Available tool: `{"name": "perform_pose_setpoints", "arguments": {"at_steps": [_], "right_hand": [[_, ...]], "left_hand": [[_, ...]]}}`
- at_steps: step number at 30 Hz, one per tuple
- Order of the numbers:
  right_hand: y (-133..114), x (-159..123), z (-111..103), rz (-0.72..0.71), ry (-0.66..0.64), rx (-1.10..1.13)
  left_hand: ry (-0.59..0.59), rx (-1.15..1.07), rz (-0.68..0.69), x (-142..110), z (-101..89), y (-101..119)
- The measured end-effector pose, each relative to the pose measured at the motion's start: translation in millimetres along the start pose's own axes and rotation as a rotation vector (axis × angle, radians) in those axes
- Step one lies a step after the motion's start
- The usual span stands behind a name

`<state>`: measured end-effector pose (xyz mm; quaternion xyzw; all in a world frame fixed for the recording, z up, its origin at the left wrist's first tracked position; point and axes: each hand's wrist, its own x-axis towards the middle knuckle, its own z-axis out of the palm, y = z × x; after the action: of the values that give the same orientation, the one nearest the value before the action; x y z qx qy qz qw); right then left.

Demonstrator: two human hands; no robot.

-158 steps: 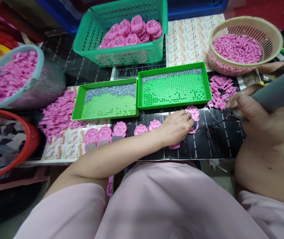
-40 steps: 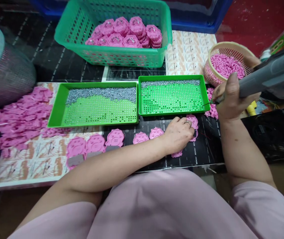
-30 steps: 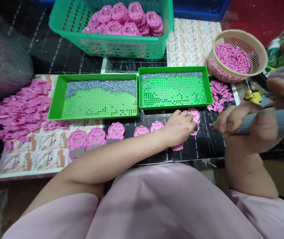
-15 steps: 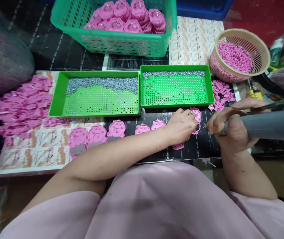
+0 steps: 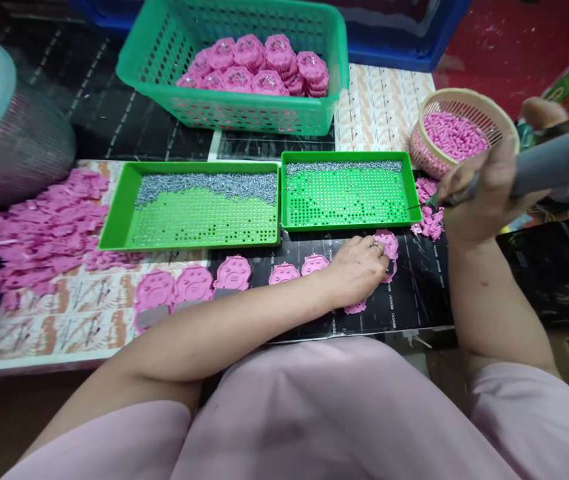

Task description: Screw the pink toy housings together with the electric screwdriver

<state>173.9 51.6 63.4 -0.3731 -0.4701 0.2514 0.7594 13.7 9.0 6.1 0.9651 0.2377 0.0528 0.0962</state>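
Resting the left hand [image 5: 357, 270] palm-down over a pink plate [image 5: 389, 243] on the black table cover [image 5: 374, 320], with fingers close together, bent at the tips, and a ring [image 5: 375, 247] on one of them — pinching or merely pressing, impossible to tell from above. Gripping a grey power tool [image 5: 559, 160] in the right hand [image 5: 479, 200], with fingers wrapped snugly around its body. Pointing its thin bit [image 5: 417, 208] leftward over the right corner of the right-hand green tray [image 5: 349, 225] — touching or just above, impossible to tell. Facing that tray and the left-hand green tray [image 5: 189, 245] end to end, both with small silvery bits [image 5: 209, 185] along the back. Crossing the left forearm in front of more pink plates [image 5: 234, 272], partly covering the row. Working beside a small heap of pink pieces [image 5: 432, 221], near a round cream basket [image 5: 489, 112], and before a large green basket [image 5: 244, 111] full of stacked pink plates [image 5: 279, 55].
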Motion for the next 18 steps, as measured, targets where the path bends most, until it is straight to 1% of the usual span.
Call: {"name": "perform_pose_setpoints", "arguments": {"at_steps": [1, 2, 3, 5, 8, 11, 14, 17, 18], "right_hand": [[9.0, 1.6, 5.1, -0.098, 0.06, -0.033], [16.8, 2.2, 9.1, -0.167, 0.094, -0.066], [23.3, 2.2, 11.9, -0.201, 0.102, -0.092], [32.2, 2.0, 13.5, -0.189, 0.087, -0.129], [37.1, 3.3, 10.3, -0.193, 0.106, -0.206], [34.3, 4.0, 8.6, -0.143, 0.057, -0.259], [29.2, 2.4, 11.8, -0.091, 0.003, -0.239], [23.7, 2.4, 13.8, -0.092, 0.007, -0.185], [20.6, 3.1, 12.7, -0.11, 0.034, -0.16]], "left_hand": [[-0.003, -0.007, -0.001, -1.0, -1.0, 0.5], [-0.006, -0.013, 0.0, -2.3, -2.2, 0.9], [-0.008, -0.017, 0.0, -3.6, -3.7, 1.2], [-0.006, -0.019, -0.004, -6.3, -6.9, 1.2], [0.006, -0.02, -0.036, -9.0, -10.0, -0.9], [0.014, -0.029, -0.05, -9.6, -9.8, -4.2], [-0.009, -0.02, -0.045, -8.6, -8.2, -6.6], [-0.04, -0.013, -0.052, -7.1, -8.1, -7.1], [-0.05, -0.013, -0.054, -6.7, -8.6, -7.0]]}}
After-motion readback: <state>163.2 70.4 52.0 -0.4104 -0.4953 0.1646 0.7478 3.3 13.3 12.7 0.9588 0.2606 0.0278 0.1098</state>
